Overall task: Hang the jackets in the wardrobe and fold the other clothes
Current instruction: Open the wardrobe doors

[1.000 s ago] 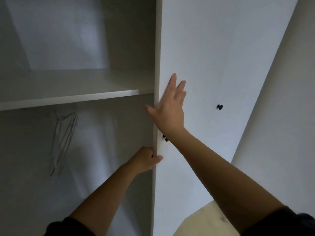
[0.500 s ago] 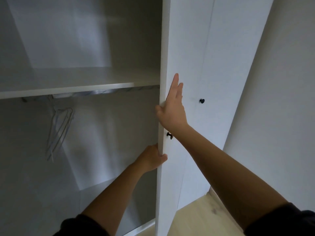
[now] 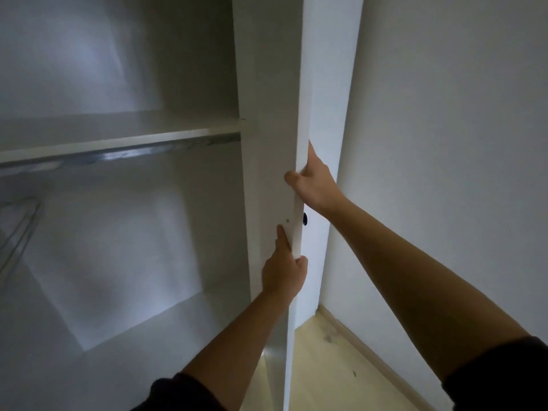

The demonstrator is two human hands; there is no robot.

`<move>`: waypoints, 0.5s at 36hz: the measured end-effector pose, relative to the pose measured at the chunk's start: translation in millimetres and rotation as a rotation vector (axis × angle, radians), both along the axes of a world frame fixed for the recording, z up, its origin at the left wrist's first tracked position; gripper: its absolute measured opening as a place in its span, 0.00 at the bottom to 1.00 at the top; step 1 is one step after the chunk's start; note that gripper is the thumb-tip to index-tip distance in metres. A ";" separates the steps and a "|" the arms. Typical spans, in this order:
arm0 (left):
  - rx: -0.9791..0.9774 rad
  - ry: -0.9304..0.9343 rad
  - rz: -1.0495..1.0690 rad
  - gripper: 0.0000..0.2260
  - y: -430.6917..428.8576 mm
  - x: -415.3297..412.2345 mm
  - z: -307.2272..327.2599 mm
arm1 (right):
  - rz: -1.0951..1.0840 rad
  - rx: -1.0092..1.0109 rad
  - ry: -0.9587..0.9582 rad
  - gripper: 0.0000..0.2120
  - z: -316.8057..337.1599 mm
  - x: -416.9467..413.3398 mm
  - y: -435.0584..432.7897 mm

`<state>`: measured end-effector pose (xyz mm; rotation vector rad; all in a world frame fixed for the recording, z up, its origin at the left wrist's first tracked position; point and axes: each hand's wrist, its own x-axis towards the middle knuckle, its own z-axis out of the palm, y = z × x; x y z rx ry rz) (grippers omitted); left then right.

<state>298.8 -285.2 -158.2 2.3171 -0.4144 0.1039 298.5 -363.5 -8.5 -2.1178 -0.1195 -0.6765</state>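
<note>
Wardrobe [image 3: 118, 232] door [image 3: 272, 84] edge was grasped by both hands: left hand [image 3: 284, 271] below the knob, right hand [image 3: 314, 182] above. Rail [image 3: 133, 152] (left of the fingers) carried only hangers [image 3: 17, 226]. No jackets were hung, and folding was apparently pending.

Wardrobe [image 3: 133, 232]: white, open, dim inside.
Door [image 3: 272, 143]: white, swung out wide, small black knob [image 3: 305, 218].
Rail [image 3: 133, 154]: shiny, just under the shelf [image 3: 118, 143].
Hangers [image 3: 17, 229]: thin, far left, blurry.

A home: white wardrobe [image 3: 124, 238] with hanging rail [image 3: 124, 153], wire hangers [image 3: 18, 229], wooden floor [image 3: 326, 369].
</note>
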 end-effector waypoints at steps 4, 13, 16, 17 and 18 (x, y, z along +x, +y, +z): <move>0.011 -0.019 0.062 0.35 -39.3 -7.5 -2.1 | -0.001 0.106 0.032 0.25 -0.2 -10.1 -29.5; -0.038 0.054 0.129 0.37 -115.6 -11.0 0.6 | -0.063 0.372 0.109 0.17 -2.0 -3.4 -92.1; -0.066 0.076 0.139 0.38 -136.6 -7.0 0.1 | -0.074 0.438 0.112 0.16 -1.1 -0.7 -107.1; -0.068 0.082 0.144 0.38 -143.1 -5.6 0.4 | -0.077 0.458 0.112 0.16 -1.2 0.4 -111.1; -0.069 0.090 0.146 0.38 -149.6 -4.1 0.5 | -0.077 0.477 0.112 0.18 -1.3 1.2 -115.0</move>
